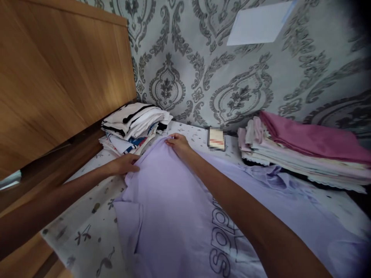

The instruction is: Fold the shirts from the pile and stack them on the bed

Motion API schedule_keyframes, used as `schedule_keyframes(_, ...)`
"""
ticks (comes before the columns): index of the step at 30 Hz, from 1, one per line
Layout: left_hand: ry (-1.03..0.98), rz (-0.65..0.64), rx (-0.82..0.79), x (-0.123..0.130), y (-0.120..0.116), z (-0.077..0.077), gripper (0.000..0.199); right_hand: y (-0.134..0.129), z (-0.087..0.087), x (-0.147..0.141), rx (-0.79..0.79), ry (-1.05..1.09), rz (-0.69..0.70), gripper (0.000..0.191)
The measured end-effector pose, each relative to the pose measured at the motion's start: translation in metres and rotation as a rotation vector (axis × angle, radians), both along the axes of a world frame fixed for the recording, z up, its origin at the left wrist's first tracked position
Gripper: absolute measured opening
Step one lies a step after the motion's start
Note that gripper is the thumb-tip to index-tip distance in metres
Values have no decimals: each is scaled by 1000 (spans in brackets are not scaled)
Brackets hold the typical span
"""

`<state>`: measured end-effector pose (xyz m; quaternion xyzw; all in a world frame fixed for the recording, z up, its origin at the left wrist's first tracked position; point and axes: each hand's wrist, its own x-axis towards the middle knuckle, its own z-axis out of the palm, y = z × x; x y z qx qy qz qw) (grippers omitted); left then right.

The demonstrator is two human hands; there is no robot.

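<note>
Right hand (179, 143) pinches the far edge of the lilac shirt (174, 200); left hand (123, 164) grips its side edge. Shirt extends nearward from both. Uneven pull could crease it; overreach could topple the folded stack (133, 119) beyond the left hand.

Lilac shirt (174, 200) (dark-outlined lettering), grey damask-patterned wallpaper (168, 81)

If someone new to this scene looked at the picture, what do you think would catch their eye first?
Probably the lilac shirt spread across the foreground, its edge held by the left hand and the right hand. Next might come the deep pink cloth topping the folded stack on the right, and the ornate grey wallpaper behind everything.
</note>
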<state>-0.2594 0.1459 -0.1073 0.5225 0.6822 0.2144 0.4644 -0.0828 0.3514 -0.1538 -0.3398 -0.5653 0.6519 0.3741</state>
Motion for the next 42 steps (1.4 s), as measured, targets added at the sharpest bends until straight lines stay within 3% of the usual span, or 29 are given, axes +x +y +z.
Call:
schedule_keyframes(3,241,1,182,6,-6,-5,14,-1,-10,-6,69,-53,8,16)
schedule_keyframes(5,313,35,231,7,-7,-9,15,-2,-12,-8,112,-64,18,23)
schedule_keyframes(8,188,114,174,3,-7,-16,22,-2,-11,-7,255,-54,17,37)
schedule_keyframes(11,88,116,102,-2,-11,-17,24,1,-10,6,481,-83,-36,39)
schedule_keyframes(14,346,68,129,4,-20,-5,15,6,-11,34,736,-259,-133,40)
schedule_keyframes(16,681,35,219,20,-25,7,9,7,-14,58,896,-441,-161,42)
schedule_keyframes(18,906,-37,333,47,-23,15,19,4,-17,83,1002,-625,-156,43)
schedule_keyframes(20,865,-182,438,82,-12,16,29,-1,-19,104,1062,-780,-141,42)
schedule_keyframes(23,563,-432,565,133,20,4,42,-10,-19,132,1118,-964,-110,39)
schedule_keyframes(26,525,-447,592,154,58,-11,39,-12,-14,161,1131,-1117,-113,34)
schedule_keyframes(28,597,-365,564,143,83,-16,35,-9,-9,181,1112,-1177,-120,28)
schedule_keyframes(32,738,-166,500,92,130,-15,39,-2,-2,213,1022,-1148,-124,17)
schedule_keyframes(37,803,-241,429,55,175,-10,25,1,-4,224,929,-1065,-168,8)
schedule_keyframes(39,832,-266,403,51,182,-6,15,0,-7,223,923,-1042,-237,9)
schedule_keyframes(42,900,-223,403,50,181,0,18,-1,-11,220,931,-1036,-344,12)
